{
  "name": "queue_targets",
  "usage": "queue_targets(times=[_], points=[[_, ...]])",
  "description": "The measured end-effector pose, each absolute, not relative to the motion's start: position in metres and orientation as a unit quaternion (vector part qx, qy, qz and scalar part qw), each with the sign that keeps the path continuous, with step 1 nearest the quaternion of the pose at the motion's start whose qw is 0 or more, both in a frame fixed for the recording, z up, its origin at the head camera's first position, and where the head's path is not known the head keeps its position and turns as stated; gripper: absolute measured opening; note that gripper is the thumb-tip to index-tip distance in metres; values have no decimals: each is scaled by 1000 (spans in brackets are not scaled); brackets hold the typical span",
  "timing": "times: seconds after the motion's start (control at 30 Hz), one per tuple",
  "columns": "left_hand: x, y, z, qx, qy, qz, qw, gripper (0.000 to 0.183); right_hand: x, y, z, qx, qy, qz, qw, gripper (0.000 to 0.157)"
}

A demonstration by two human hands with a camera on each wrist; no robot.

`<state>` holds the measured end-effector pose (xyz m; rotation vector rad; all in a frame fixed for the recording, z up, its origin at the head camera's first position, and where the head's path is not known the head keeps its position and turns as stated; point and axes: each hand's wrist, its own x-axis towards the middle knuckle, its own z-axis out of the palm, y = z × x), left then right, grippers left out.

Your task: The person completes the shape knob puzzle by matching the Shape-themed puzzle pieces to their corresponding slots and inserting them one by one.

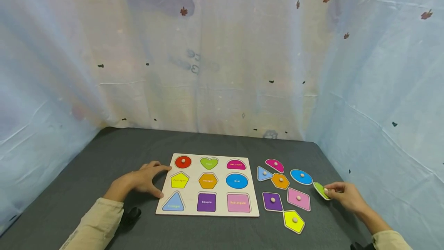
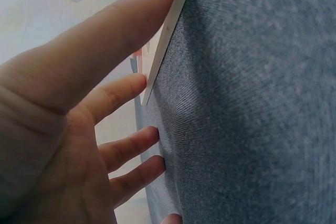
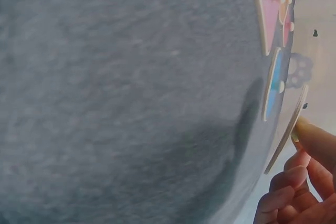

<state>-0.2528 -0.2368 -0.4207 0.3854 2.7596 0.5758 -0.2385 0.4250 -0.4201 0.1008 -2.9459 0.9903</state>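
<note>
A pale wooden shape-puzzle board [image 1: 222,188] lies on the dark cloth, with a red circle piece [image 1: 183,161] seated at its far left corner. At the board's left edge is my left hand [image 1: 145,179], its thumb and index finger touching the edge, the other fingers spread fairly straight. On the right, my right hand [image 1: 347,196] pinches a green puzzle piece [image 1: 320,190] by its knob. That piece is tilted and raised off the cloth in the right wrist view; the fingers partly hide its outline. Nearest to it are a blue oval piece [image 1: 301,176] and a pink rectangle piece [image 1: 298,199].
Right of the board lie a magenta half-round piece [image 1: 274,165], a light blue triangle piece [image 1: 264,173], an orange hexagon piece [image 1: 280,181], a purple square piece [image 1: 272,201] and a yellow pentagon piece [image 1: 294,222]. Patterned curtains [image 1: 222,68] enclose the table's back and sides.
</note>
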Motion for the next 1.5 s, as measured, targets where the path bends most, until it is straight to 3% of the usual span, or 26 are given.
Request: queue_targets(times=[0.63, 0.87, 1.5], points=[[-253, -237, -422, 135, 960, 198, 144, 95, -248, 391, -409, 64, -943, 325, 18, 23], [-252, -237, -421, 139, 959, 200, 142, 95, -253, 380, -405, 105, -935, 337, 44, 18], [-251, -235, -418, 136, 960, 197, 148, 94, -265, 345, -392, 182, -916, 354, 41, 15]])
